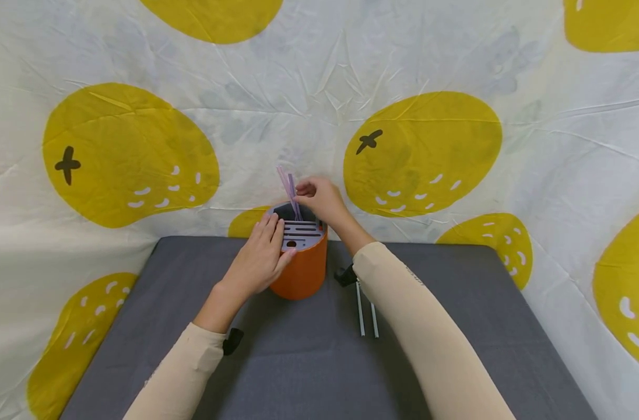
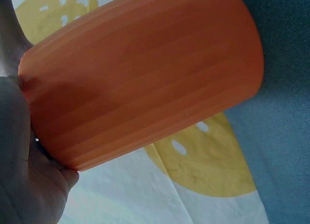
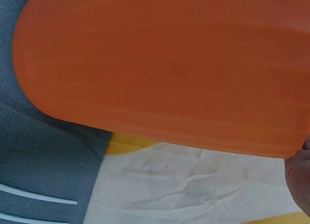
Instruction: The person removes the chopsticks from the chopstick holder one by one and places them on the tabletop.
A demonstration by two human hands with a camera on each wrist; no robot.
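Orange holder (image 1: 304, 265), a round tub with a grey slotted top, stands near the far middle of the grey bench (image 1: 309, 361), close to the cloth backdrop (image 1: 319, 87) printed with yellow smiling shapes. Two pale purple straws (image 1: 290, 195) stick up out of the open rear part of its top, leaning slightly to the left.

The right hand (image 1: 322, 198) hovers over the far rim of the holder, its grip closed in a pinch on the straws with fingertips and thumb brought together. The left hand (image 1: 262, 256) lies against the near left side of the holder, fingers fairly straight and resting over the rim and onto the slotted top; its grip is relaxed, pressing on the tub rather than curling round it. In the left wrist view the orange wall (image 2: 145, 79) fills most of the picture with the palm (image 2: 24, 166) touching its edge. The right wrist view shows the same ribbed orange wall (image 3: 160, 69) close up, with the bench and backdrop beneath it.

Two thin white sticks (image 1: 367, 315) lie side by side on the bench just right of the holder, partly under the right forearm; their ends also show in the right wrist view (image 3: 38, 197). Both arms wear beige sleeves (image 1: 429, 338).
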